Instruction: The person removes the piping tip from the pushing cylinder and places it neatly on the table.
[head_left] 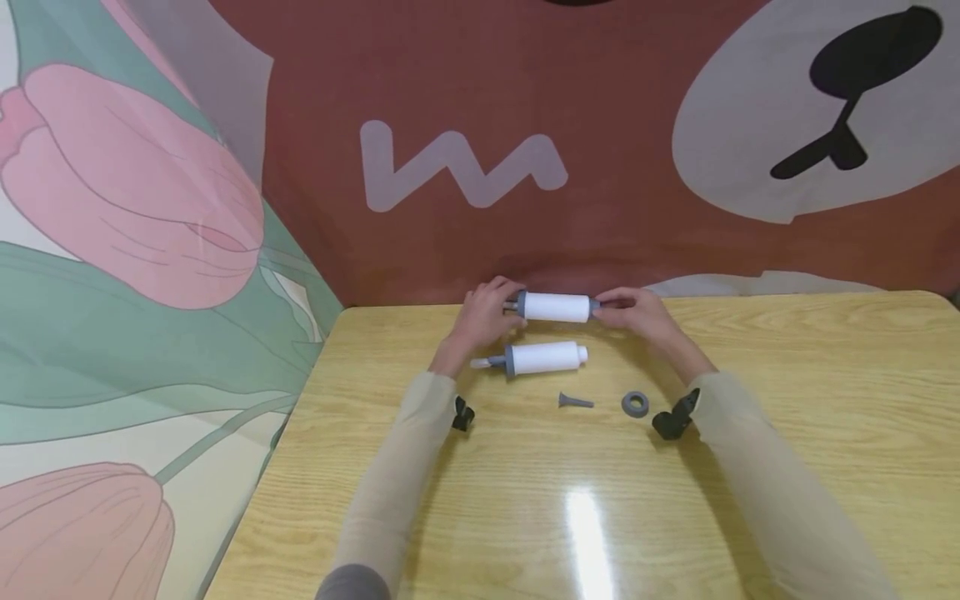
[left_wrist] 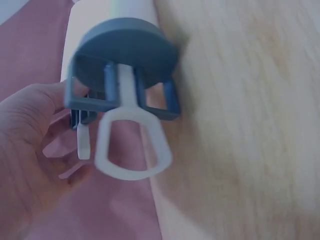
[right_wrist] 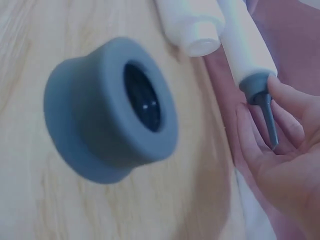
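Both hands hold a white syringe-like tube [head_left: 557, 307] lying crosswise at the table's far edge. The left hand [head_left: 487, 312] grips its left end, thumb and fingers around the grey end cap. At the right end, the right hand [head_left: 637, 312] pinches the grey collar, from which a thin grey nozzle [right_wrist: 269, 122] sticks out. Just nearer lies a second white tube [head_left: 545, 357], without a nozzle on its bare white neck [right_wrist: 201, 40]. Its left end has a grey cap [left_wrist: 125, 47] and a white pull ring [left_wrist: 131, 174], which partly hide the left fingers in the left wrist view.
A loose grey nozzle [head_left: 576, 401] and a grey collar ring [head_left: 635, 404] lie on the wood-grain table [head_left: 525, 475], nearer than the tubes. A printed cloth [head_left: 465, 242] hangs right behind the far edge. Another printed cloth [head_left: 150, 367] hangs at the left side.
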